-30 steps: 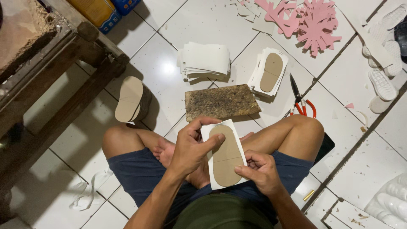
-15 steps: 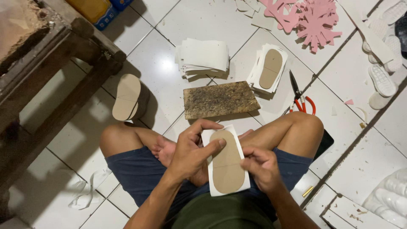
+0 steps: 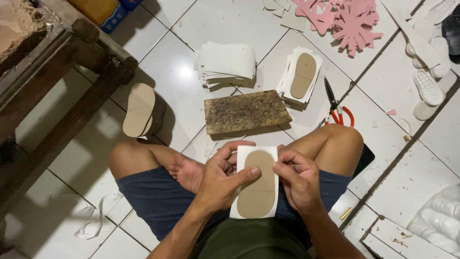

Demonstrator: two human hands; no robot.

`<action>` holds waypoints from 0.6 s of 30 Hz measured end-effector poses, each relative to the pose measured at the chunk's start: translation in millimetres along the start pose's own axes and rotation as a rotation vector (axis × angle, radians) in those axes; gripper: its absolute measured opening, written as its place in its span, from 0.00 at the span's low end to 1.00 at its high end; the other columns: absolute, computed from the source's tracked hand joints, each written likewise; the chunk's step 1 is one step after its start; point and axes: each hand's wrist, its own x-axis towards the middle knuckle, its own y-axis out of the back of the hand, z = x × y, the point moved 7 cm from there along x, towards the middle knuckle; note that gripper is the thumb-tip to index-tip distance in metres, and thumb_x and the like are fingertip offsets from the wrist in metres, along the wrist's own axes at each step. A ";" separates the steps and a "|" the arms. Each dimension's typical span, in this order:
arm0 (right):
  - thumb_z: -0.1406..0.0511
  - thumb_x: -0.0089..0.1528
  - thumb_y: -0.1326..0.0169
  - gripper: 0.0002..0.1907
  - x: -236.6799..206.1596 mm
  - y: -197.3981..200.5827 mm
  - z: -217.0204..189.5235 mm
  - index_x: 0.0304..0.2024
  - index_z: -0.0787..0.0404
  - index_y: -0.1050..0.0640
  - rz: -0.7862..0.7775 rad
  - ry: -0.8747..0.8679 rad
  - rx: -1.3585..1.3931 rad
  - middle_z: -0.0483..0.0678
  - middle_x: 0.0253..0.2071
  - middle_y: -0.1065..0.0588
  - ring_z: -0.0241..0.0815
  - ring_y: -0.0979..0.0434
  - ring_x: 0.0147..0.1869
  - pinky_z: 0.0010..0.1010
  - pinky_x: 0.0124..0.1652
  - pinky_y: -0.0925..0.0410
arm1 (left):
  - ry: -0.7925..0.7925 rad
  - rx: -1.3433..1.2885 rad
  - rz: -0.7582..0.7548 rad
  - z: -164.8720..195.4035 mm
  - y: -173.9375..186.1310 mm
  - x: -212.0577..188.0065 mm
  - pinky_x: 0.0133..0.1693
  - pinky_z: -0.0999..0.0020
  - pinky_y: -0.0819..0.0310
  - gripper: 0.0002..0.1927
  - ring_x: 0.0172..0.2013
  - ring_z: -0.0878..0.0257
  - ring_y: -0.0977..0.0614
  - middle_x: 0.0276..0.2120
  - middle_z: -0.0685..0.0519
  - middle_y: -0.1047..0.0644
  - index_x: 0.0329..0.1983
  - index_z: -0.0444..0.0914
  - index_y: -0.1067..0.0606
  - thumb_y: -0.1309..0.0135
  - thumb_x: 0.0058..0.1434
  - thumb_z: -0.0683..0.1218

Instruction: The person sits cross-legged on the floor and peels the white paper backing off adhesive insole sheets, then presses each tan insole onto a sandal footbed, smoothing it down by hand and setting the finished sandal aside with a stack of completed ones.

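I sit cross-legged on a tiled floor and hold a white rectangular sheet (image 3: 272, 154) over my lap. A tan sole-shaped cutout (image 3: 258, 189) lies on the sheet. My left hand (image 3: 221, 177) grips the sheet's left edge, its thumb pressing across the cutout. My right hand (image 3: 297, 178) pinches the sheet's right edge. A rough brown board (image 3: 245, 111) lies on the floor just beyond my knees.
A stack of white sheets (image 3: 226, 63) and a second stack topped by a tan cutout (image 3: 303, 73) lie beyond the board. Red-handled scissors (image 3: 336, 106) are at right. A pile of tan soles (image 3: 143, 111), a wooden bench (image 3: 62, 72), pink foam scraps (image 3: 346, 20) and white shoe soles (image 3: 427, 86) surround me.
The sheet with the cutout has turned from a slight tilt to upright in my lap. My left thumb has slid onto the cutout, and both hands have drawn closer around the sheet.
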 end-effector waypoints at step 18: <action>0.75 0.67 0.47 0.08 -7.3 -26.2 27.7 0.48 0.76 0.24 -0.186 -0.152 0.105 0.60 0.40 0.21 0.47 0.19 0.43 0.38 0.47 0.25 | -0.219 -0.283 0.227 32.7 1.3 2.2 0.36 0.64 0.19 0.20 0.37 0.58 0.16 0.42 0.43 0.20 0.59 0.28 0.34 0.45 0.65 0.35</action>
